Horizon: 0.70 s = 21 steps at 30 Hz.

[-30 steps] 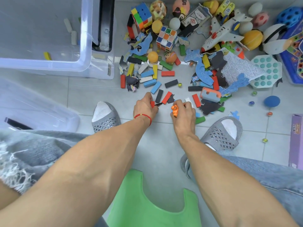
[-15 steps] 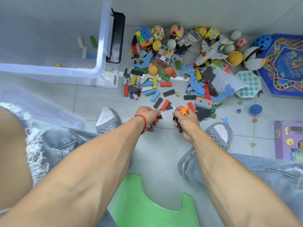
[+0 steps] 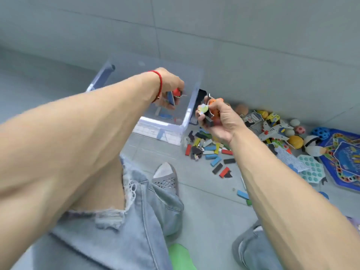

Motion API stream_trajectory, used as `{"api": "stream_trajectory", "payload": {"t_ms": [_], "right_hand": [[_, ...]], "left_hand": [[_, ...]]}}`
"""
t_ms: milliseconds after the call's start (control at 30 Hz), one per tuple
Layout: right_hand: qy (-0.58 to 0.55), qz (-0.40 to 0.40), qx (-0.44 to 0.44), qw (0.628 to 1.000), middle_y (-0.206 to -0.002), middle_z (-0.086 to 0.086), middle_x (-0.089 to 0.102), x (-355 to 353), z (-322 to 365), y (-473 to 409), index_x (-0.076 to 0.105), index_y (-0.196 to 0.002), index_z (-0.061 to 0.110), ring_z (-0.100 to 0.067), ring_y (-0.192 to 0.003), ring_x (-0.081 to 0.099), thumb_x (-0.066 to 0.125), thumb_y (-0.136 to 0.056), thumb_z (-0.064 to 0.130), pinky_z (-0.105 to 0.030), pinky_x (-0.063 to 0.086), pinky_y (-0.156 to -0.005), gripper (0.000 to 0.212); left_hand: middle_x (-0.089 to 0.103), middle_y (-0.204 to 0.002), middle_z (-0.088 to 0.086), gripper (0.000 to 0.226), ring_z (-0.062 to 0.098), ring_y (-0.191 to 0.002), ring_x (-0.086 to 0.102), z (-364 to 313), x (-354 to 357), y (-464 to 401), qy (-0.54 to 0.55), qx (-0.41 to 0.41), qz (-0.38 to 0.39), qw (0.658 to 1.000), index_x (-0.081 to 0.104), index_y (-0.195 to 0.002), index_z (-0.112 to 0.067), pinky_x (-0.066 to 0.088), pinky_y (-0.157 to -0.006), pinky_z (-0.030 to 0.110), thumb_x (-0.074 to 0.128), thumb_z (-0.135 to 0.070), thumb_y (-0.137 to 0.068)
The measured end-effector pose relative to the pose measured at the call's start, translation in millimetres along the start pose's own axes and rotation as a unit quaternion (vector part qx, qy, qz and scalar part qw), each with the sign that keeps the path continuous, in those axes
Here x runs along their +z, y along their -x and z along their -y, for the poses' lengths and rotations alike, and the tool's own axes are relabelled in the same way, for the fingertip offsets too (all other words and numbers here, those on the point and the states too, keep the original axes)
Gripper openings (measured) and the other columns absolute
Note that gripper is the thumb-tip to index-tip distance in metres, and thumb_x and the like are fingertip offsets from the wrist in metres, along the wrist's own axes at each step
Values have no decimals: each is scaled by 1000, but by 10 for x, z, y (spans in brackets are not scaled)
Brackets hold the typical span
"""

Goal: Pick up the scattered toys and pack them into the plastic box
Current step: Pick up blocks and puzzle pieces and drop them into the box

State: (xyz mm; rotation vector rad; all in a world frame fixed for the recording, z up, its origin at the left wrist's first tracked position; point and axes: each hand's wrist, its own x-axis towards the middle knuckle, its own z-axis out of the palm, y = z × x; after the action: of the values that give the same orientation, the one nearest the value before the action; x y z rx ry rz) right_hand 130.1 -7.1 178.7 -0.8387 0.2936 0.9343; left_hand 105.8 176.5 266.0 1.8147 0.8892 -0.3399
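My left hand [image 3: 171,88] clenches a few small blocks [image 3: 174,95] over the plastic box [image 3: 190,106], centre frame. Right hand [image 3: 218,121] grips an orange toy [image 3: 215,112] plus puzzle scraps, just right of the rim. Risk: loose handfuls, right hand short of the opening, so bits may spill onto the floor. Pile of toys [image 3: 210,151] sits at right. Motion blur; exact pieces in hand unclear.
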Motion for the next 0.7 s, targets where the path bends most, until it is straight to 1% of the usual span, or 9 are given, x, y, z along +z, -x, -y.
{"api": "stream_trajectory", "payload": {"t_ms": [100,167,267,333,367,433,500,567,700], "right_hand": [[50,-56,7,997,-76,-2,47,662,12,-254,54,-80,19,-15,-66,47,54,-88,0,-25,51,-57,20],[80,-87,18,993,-73,-4,45,956,25,-326,48,-77,17,-17,-64,46,56,-93,4,-33,54,-68,22],[76,-85,31,993,-64,-10,52,1199,92,-349,47,-81,11,-28,-60,58,53,-97,18,-60,47,-100,19],[63,-73,25,995,-66,-10,54,1210,161,-445,53,-97,11,-31,-71,64,51,-97,26,-72,37,-103,15],[64,-72,26,995,-78,-13,56,1183,191,-489,52,-118,11,-34,-88,66,53,-96,29,-75,36,-102,28],[69,-65,21,995,-116,-23,53,1115,242,-580,39,-141,12,-42,-113,60,57,-92,32,-77,39,-97,55],[92,-47,21,994,-136,-27,40,1093,299,-577,39,-142,13,-52,-121,47,59,-91,33,-74,45,-93,58],[159,-42,31,986,-143,-34,34,1036,386,-495,46,-138,7,-57,-132,38,56,-93,35,-66,49,-95,54],[385,-112,17,916,-134,-22,54,724,642,-52,60,-127,9,-37,-115,63,56,-99,34,-50,54,-99,37]], "left_hand": [[60,-84,8,7,22,-70,62,122,-359,-139,97,-42,-32,994,55,-85,-9,61,-61,36,55,-12,-91],[58,-97,9,14,27,-85,60,206,-443,-213,176,-94,-21,980,52,-106,-10,60,-54,38,48,-20,-97],[54,-99,10,34,32,-116,55,206,-494,-291,282,-123,-18,951,39,-130,-10,56,-85,49,46,-26,-100],[49,-120,6,42,28,-130,46,154,-536,-323,341,-123,-30,932,34,-140,-11,45,-99,49,42,-27,-102],[43,-136,6,46,28,-135,41,137,-553,-337,356,-125,-38,926,30,-145,-12,41,-104,52,40,-27,-103],[33,-155,7,51,29,-141,35,128,-568,-395,301,-109,-51,946,32,-149,-13,38,-110,51,44,-25,-100],[40,-153,10,49,31,-137,43,111,-559,-400,180,-71,-68,979,47,-141,-15,44,-102,47,51,-25,-93],[50,-144,10,34,30,-121,55,47,-485,-392,98,-46,-59,992,56,-122,-17,48,-87,42,52,-26,-90],[59,-126,7,39,29,-103,60,-134,-155,-342,-54,8,-10,998,59,-122,-12,54,-74,46,52,-28,-87]]}}
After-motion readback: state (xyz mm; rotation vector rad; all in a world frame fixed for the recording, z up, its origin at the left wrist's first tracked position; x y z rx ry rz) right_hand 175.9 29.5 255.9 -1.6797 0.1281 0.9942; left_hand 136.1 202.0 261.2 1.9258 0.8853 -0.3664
